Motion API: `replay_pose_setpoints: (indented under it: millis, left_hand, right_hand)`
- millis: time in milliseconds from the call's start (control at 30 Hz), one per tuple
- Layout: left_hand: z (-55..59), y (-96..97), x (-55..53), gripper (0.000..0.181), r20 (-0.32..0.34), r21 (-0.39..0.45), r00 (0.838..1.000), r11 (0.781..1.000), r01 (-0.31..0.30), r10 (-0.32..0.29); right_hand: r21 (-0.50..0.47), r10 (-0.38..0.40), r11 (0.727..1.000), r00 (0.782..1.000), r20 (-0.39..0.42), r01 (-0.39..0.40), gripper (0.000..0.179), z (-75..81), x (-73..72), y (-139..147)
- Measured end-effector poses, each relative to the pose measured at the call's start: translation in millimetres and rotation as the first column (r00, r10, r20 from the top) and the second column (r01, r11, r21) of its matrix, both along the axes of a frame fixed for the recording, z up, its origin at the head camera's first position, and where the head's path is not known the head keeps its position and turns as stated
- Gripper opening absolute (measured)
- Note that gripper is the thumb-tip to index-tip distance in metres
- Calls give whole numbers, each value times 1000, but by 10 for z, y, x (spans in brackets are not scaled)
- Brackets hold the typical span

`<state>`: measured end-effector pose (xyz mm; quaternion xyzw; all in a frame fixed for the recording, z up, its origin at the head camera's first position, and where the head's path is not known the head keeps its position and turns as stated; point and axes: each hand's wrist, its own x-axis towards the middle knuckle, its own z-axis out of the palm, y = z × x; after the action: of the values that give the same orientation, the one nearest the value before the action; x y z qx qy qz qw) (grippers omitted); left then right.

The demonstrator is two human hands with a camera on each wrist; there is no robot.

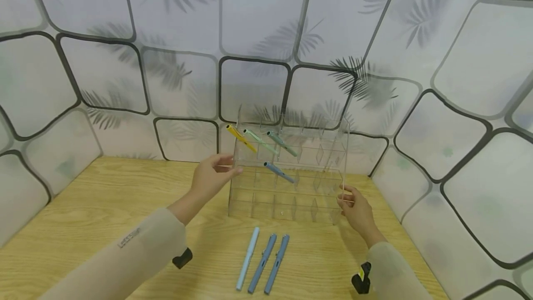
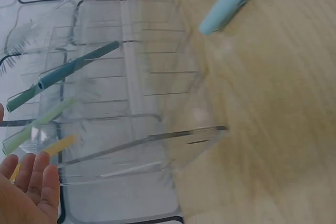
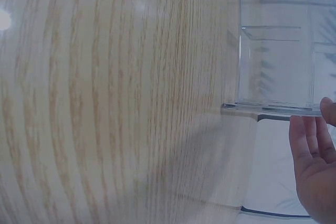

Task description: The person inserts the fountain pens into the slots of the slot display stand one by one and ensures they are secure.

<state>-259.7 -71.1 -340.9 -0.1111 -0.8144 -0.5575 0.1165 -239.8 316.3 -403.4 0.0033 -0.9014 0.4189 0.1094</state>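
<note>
A clear acrylic pen rack (image 1: 283, 207) with tiers and dividers stands on the table between the two hands. My left hand (image 1: 214, 173) holds its left side panel, thumb at the inner side and fingers outside. On the other side, my right hand (image 1: 356, 209) pinches the right panel's edge between thumb and fingers, as the right wrist view shows. A yellow pen (image 1: 241, 138), a light green pen (image 1: 260, 141) and a grey-green pen (image 1: 282, 144) lie slanted in the upper tier. Below them rests a blue pen (image 1: 279, 172).
In front of the rack, a pale blue pen (image 1: 247, 258) and two darker blue pens, one in the middle (image 1: 262, 263) and one on the right (image 1: 276, 264), lie side by side on the wooden table (image 1: 125, 189). Patterned walls (image 1: 183, 82) enclose the table behind and at both sides.
</note>
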Motion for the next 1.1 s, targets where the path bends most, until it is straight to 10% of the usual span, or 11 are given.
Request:
replay_pose_setpoints:
  millis: [533,1100]
  left_hand:
    - [-729,-76,346,46,134,-15,991,1000,3,-1]
    - [-1069,226,635,60,220,30,961,985,168,-170]
  right_hand:
    - [9,-4,1000,1000,-9,4,44,-10,-3,-8]
    - [11,2,1000,1000,-21,-1,46,-10,-7,11]
